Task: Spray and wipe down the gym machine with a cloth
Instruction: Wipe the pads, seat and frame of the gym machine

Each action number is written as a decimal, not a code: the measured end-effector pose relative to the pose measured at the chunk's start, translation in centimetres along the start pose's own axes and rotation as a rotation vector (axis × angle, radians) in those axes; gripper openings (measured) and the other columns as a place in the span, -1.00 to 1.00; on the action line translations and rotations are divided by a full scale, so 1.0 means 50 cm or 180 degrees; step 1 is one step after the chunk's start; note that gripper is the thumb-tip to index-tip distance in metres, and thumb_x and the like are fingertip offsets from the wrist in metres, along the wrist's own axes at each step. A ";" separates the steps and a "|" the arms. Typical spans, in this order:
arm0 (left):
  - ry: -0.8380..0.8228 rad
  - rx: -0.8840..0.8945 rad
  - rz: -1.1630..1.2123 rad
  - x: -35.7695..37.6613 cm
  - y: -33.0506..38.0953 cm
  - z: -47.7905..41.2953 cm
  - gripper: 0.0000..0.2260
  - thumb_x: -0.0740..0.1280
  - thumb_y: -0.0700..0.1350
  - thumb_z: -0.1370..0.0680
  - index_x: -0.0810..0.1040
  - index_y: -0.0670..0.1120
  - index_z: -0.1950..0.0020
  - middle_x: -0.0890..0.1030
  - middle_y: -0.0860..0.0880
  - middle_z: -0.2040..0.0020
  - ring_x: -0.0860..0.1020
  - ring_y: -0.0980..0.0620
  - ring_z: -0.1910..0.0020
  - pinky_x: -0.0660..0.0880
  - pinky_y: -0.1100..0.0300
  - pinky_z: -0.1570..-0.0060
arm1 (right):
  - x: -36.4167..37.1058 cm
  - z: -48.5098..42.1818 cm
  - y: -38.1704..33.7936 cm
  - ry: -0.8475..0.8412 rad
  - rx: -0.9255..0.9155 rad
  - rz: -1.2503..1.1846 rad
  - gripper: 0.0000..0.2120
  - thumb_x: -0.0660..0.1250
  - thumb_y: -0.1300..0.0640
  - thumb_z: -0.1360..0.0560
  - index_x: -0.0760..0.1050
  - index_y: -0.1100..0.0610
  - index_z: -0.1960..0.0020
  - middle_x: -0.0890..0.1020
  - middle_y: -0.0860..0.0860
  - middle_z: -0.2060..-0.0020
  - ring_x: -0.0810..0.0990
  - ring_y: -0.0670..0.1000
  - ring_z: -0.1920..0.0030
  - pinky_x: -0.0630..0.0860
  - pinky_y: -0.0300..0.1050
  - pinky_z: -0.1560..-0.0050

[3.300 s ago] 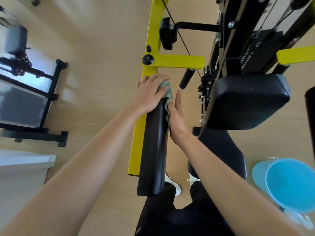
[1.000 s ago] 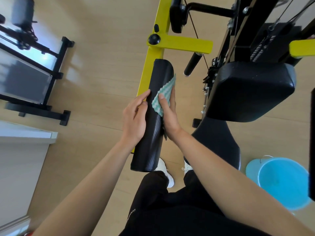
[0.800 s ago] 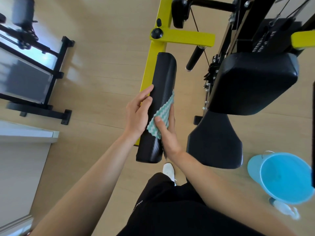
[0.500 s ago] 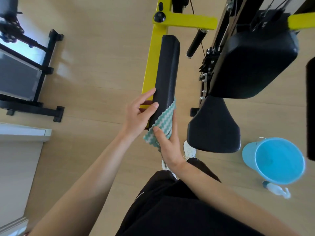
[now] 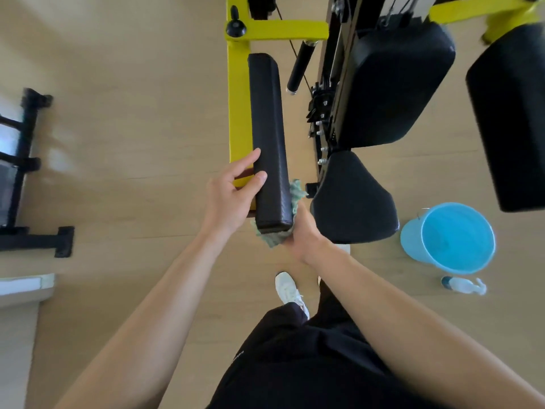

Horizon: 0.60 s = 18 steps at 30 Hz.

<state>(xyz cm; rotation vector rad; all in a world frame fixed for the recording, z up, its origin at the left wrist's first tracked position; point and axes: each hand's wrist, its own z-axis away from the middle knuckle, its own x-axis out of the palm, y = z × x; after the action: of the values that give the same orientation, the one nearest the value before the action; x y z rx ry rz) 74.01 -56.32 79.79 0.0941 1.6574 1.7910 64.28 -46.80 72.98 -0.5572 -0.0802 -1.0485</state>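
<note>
A long black arm pad (image 5: 267,128) runs along a yellow bar (image 5: 237,107) of the gym machine. My left hand (image 5: 231,196) rests against the pad's left side near its close end, thumb on top and fingers apart. My right hand (image 5: 300,231) presses a green-and-white cloth (image 5: 275,237) around the pad's near end and right edge. Part of the cloth is hidden under the pad. A spray bottle (image 5: 464,286) lies on the floor at the right.
A black seat (image 5: 352,199) and a black back pad (image 5: 392,84) stand right of the arm pad, with another black pad (image 5: 513,113) at the far right. A blue bucket (image 5: 451,237) sits on the wooden floor. Black equipment feet (image 5: 35,240) are at left.
Both hands slid along the arm pad from its far end toward me. The cloth went from the pad's right side to wrapping its near end.
</note>
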 end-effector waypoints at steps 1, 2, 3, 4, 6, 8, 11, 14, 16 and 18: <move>0.0012 0.0015 -0.0021 0.001 0.000 -0.001 -0.64 0.43 -0.14 -0.60 0.59 0.02 -0.40 0.65 0.12 -0.28 0.61 0.27 -0.18 0.50 0.42 -0.15 | -0.001 -0.007 -0.009 -0.0035 0.0196 -0.0079 -0.48 0.02 -0.19 -0.71 0.55 0.15 -0.31 0.72 0.09 0.07 0.72 0.07 0.11 0.61 -0.04 0.13; 0.0017 0.0039 -0.0045 0.001 0.000 -0.002 -0.64 0.43 -0.14 -0.60 0.59 0.01 -0.40 0.64 0.10 -0.30 0.62 0.26 -0.18 0.50 0.39 -0.19 | -0.001 -0.011 -0.017 -0.0107 0.0343 -0.0158 -0.47 0.00 -0.19 -0.72 0.56 0.18 -0.26 0.71 0.11 0.11 0.71 0.08 0.16 0.59 -0.04 0.19; 0.0019 0.0064 -0.0067 0.002 0.001 -0.002 -0.64 0.42 -0.15 -0.60 0.58 -0.01 -0.41 0.63 0.09 -0.32 0.62 0.27 -0.18 0.50 0.37 -0.21 | -0.002 -0.018 -0.022 -0.0161 0.0411 -0.0127 -0.48 0.01 -0.19 -0.72 0.56 0.18 -0.21 0.70 0.12 0.11 0.70 0.09 0.17 0.58 -0.03 0.22; 0.0017 0.0086 -0.0093 0.004 0.002 -0.002 -0.64 0.42 -0.16 -0.61 0.58 -0.02 -0.41 0.63 0.08 -0.33 0.62 0.30 -0.15 0.50 0.39 -0.19 | -0.002 -0.024 -0.026 -0.0155 0.0458 -0.0106 -0.50 0.02 -0.17 -0.72 0.56 0.18 -0.15 0.69 0.12 0.11 0.69 0.09 0.16 0.58 -0.01 0.21; 0.0006 0.0109 -0.0158 0.006 0.005 -0.004 -0.64 0.40 -0.19 -0.61 0.57 -0.04 -0.41 0.62 0.06 -0.34 0.61 0.34 -0.06 0.50 0.44 -0.07 | -0.006 -0.041 -0.029 -0.0126 0.0488 -0.0061 -0.58 0.05 -0.11 -0.72 0.54 0.17 -0.07 0.67 0.11 0.11 0.67 0.07 0.09 0.58 -0.01 0.15; 0.0049 0.0116 -0.0161 0.008 0.008 -0.011 -0.65 0.39 -0.22 -0.61 0.57 -0.05 -0.40 0.60 0.04 -0.33 0.60 0.25 -0.09 0.52 0.40 -0.01 | -0.008 -0.051 -0.035 -0.0165 0.0483 0.0038 -0.61 0.09 -0.11 -0.71 0.55 0.15 -0.03 0.67 0.11 0.09 0.66 0.07 0.07 0.59 -0.02 0.06; 0.0142 0.0293 -0.0345 0.016 0.017 -0.028 -0.64 0.38 -0.26 -0.59 0.57 -0.04 -0.37 0.52 0.08 -0.32 0.54 0.05 -0.28 0.52 0.25 -0.18 | 0.003 -0.066 -0.045 -0.0317 0.0280 0.0113 -0.61 0.14 -0.15 -0.68 0.56 0.14 -0.08 0.69 0.12 0.05 0.67 0.10 0.09 0.62 -0.03 0.07; 0.0142 0.0513 -0.0705 0.030 0.026 -0.058 -0.64 0.39 -0.20 -0.58 0.56 -0.05 -0.38 0.46 0.04 -0.37 0.44 0.10 -0.40 0.44 0.27 -0.28 | 0.037 -0.094 -0.072 -0.0322 -0.0274 0.0251 -0.41 0.28 -0.27 -0.50 0.45 0.05 -0.40 0.68 0.18 -0.18 0.71 0.20 -0.13 0.70 0.09 -0.01; 0.0150 0.0536 -0.0915 0.039 0.028 -0.085 -0.58 0.39 -0.11 -0.56 0.54 -0.07 -0.42 0.40 -0.01 -0.44 0.38 0.13 -0.44 0.41 0.11 -0.40 | 0.052 -0.113 -0.095 -0.0444 -0.0605 0.0411 -0.27 0.34 -0.36 -0.38 0.41 -0.06 -0.47 0.69 0.14 -0.20 0.71 0.16 -0.15 0.68 0.11 -0.12; 0.0159 0.0526 -0.1070 0.050 0.034 -0.108 -0.54 0.38 -0.06 -0.57 0.50 -0.08 -0.47 0.35 -0.02 -0.49 0.34 0.09 -0.48 0.37 0.05 -0.45 | 0.065 -0.108 -0.134 -0.0552 -0.0866 0.0472 -0.38 0.27 -0.36 -0.50 0.48 -0.03 -0.42 0.72 0.09 -0.13 0.73 0.09 -0.08 0.69 0.00 -0.03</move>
<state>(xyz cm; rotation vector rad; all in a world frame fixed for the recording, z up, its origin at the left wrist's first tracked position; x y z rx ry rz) 68.76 -59.56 79.36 -0.1493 1.7378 1.4151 59.26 -54.43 72.06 -0.8875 -0.0479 -0.8701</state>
